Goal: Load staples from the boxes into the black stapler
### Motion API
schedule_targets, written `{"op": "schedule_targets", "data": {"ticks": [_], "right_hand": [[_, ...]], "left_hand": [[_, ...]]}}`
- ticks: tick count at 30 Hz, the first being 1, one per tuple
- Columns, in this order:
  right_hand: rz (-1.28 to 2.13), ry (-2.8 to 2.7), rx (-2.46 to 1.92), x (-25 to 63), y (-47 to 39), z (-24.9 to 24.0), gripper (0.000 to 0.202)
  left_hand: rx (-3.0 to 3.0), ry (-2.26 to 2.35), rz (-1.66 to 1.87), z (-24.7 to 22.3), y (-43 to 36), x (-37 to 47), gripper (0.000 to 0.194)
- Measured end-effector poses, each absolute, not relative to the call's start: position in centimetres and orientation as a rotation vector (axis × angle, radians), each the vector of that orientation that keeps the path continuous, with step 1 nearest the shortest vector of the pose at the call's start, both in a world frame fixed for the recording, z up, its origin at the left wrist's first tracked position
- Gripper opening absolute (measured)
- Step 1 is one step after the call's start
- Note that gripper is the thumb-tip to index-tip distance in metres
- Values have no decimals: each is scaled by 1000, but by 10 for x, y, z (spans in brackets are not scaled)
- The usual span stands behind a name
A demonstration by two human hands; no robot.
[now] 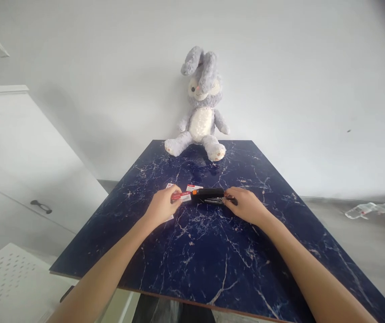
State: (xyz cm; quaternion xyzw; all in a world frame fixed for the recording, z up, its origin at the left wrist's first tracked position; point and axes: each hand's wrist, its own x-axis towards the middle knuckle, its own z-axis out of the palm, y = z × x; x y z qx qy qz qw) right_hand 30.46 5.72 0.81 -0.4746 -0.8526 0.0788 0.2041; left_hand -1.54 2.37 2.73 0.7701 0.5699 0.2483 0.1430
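My left hand [162, 205] pinches a small red-and-white packet [181, 196] between thumb and fingers, right beside the left end of a black stapler [209, 194]. The stapler has an orange part near that end and a shiny metal strip along its near side. Its right end is gripped by my right hand [244, 205], with the fingers curled round it. Behind the packet lies a small red-and-white card or box [194, 187]. Pieces of white printed paper [169, 185] stick out from behind and under my left hand, which hides most of them.
The dark blue marbled table [192, 255] reaches back to a pale wall. A grey plush rabbit [201, 121] sits at its far edge. White drawers [27, 157] stand at the left, and a perforated white surface [7, 282] is below. Clear plastic packaging [367, 209] lies right of the table.
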Motion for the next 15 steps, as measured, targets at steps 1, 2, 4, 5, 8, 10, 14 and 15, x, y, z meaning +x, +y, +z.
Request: {"op": "schedule_targets", "data": {"ticks": [1,2,4,5,8,10,14,15], "right_hand": [[187,-2351,-1317,304,56,8,14],[142,-2299,-1301,302,55,9,15],[35,-2126,-1253,299,52,11,17],[-7,-2036,-1216,297,49,13,17],[45,-1982,-1040,286,36,20,28],[211,-2119,-889,276,26,23,53],[424,-2278,-741,257,14,18,49],[431,-2270,-747,254,13,16,44]], "left_hand": [[2144,1616,781,29,24,-16,25],[2045,1566,853,31,25,-17,26],[1838,1419,975,35,25,-17,30],[1761,1339,1005,36,24,-16,32],[1665,1118,1000,37,15,-3,31],[1661,1047,963,36,7,7,30],[1594,944,919,31,-3,19,32],[1542,880,909,30,-4,19,33]]}}
